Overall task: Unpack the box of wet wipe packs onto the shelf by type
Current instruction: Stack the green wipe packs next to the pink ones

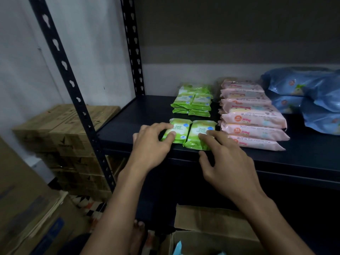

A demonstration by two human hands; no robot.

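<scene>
Two small green packs are lying side by side near the front edge of the dark shelf (pixel 128 115), their long edges touching or nearly so. The left hand (pixel 150 144) is resting on the left green pack (pixel 179 128), its fingers slightly spread and bent, with the fingertips (pixel 172 133) pressing down on the pack's near left part; most of the printed face is showing beyond the fingers. The right hand (pixel 226 159) is lying over the right green pack (pixel 199 132), its fingers spread, the upper fingertips touching the pack's right side and the thumb sitting at the shelf's front edge just below the pack's near corner. Whether either hand is actually pinching its pack is hard to tell; both are looking more like flat touches from above. Behind these two, a stack of green packs (pixel 192 100) is sitting deeper on the shelf. To the right, a row of pink packs (pixel 252 115) is running front to back, and beyond it blue packs (pixel 303 89) are piling up. An open cardboard box (pixel 211 234) is standing on the floor below the hands.
</scene>
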